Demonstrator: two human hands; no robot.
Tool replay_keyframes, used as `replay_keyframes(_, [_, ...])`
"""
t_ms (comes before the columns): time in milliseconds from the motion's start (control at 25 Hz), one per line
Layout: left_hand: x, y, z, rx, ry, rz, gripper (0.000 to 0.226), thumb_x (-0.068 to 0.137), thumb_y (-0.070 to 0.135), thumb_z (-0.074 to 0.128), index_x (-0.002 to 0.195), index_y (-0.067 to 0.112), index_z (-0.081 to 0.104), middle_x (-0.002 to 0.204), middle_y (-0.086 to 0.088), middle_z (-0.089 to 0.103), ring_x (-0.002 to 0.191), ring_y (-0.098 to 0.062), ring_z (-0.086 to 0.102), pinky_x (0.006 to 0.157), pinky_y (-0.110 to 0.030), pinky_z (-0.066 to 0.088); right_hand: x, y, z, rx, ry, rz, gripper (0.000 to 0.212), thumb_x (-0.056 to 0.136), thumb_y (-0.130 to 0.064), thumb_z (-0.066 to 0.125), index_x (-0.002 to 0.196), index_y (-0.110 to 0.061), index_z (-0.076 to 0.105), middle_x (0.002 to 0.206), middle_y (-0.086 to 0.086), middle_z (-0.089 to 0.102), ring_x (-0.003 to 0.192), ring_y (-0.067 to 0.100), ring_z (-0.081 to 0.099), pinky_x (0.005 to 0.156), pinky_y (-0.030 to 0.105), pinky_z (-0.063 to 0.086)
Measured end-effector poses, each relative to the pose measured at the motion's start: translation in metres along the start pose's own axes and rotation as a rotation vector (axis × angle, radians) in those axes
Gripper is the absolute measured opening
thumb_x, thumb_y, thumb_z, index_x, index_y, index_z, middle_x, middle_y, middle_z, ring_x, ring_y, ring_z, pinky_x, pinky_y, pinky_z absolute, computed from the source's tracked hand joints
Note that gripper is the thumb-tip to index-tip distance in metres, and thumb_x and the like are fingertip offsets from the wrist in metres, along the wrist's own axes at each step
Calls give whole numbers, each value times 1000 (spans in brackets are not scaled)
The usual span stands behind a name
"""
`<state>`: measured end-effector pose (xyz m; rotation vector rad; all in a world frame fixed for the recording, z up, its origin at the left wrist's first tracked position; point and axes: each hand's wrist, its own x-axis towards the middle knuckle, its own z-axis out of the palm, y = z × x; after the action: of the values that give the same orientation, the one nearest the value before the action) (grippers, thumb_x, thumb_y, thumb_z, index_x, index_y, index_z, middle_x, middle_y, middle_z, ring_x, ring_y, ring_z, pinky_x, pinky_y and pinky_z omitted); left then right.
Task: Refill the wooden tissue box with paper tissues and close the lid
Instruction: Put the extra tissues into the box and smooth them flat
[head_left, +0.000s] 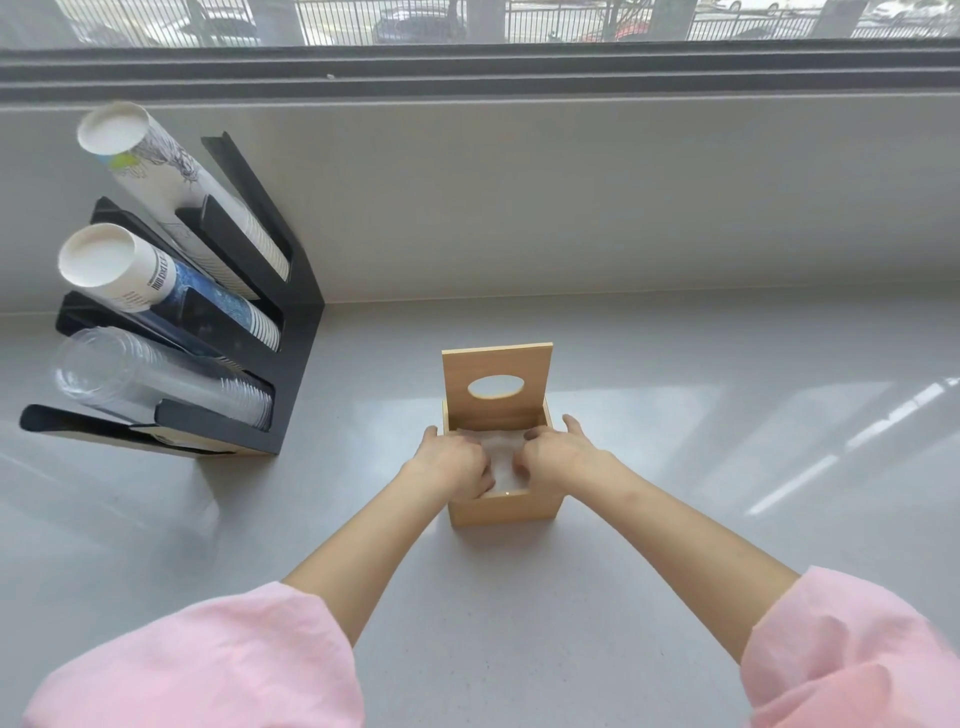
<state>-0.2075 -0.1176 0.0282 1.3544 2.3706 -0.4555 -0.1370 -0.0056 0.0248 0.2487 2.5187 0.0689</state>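
Hands pressing tissues into the open wooden box

Cups first, at my nine to ten o'clock: a black cup rack (291, 332) stands on the counter (519, 597) against the wall, holding two slanted stacks of paper cups (156, 197) and, lowest, a stack of clear plastic cups (156, 384).

Moving toward centre, I see my left hand (449, 460) with its fingers curled down inside the wooden tissue box (506, 506), pressing on the white paper tissues (501, 452); the thumb lies outside the left wall. The box sits at twelve o'clock, dead ahead on the counter, light wood and square, well apart from the rack. Its lid (497, 382) stands upright at the back edge, with an oval slot cut through it. The tissues fill the inside nearly to the rim.

My right hand (558, 454) mirrors the left, fingers bent onto the tissues, thumb over the right wall. Neither hand is closed around anything that I can make out. Pink sleeves (208, 665) cover both upper arms.

The counter is pale grey and glossy, streaked with window reflections at two to three o'clock. A window (467, 21) runs across the top.
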Motion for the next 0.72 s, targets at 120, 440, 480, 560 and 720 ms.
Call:
replay_keyframes(120, [1,1,1,6,5,22,38,94,29,32,114,16,62,118,-5,59,112,-24,48,93,-36,32,0,-1,-2,11,-35,-7,36,85,-1,38,113,-10,59,128,11,56,136,19,29,116,53,2])
replay_keyframes(440, [-28,-4,-11,-238,370,-7,31,93,22,39,118,20,57,119,-1,62,111,-23,54,79,-32,42,-41,10,-19,483,570,-72,31,91,-12,40,110,-18,63,111,3,69,103,27,61,89,35,45])
replay_keyframes(480, [-31,-7,-15,-279,499,-11,31,93,22,42,120,20,57,119,1,61,112,-22,53,78,-33,44,-43,13,-23,528,717,-77,27,91,-11,43,106,-15,65,105,5,70,99,28,62,83,36,48])
replay_keyframes(560, [-36,-14,-24,-334,813,26,27,87,16,54,113,15,62,111,-2,66,104,-24,57,68,-33,49,-44,20,-31,542,975,-97,22,87,-5,52,102,-12,66,97,6,71,93,30,63,76,34,45])
replay_keyframes(720, [-32,-26,-41,-261,1021,-29,38,75,15,63,112,9,63,111,-9,67,100,-29,61,70,-38,53,-38,30,-49,499,968,-80,40,86,-7,57,126,-11,54,126,7,59,117,28,52,91,39,40])
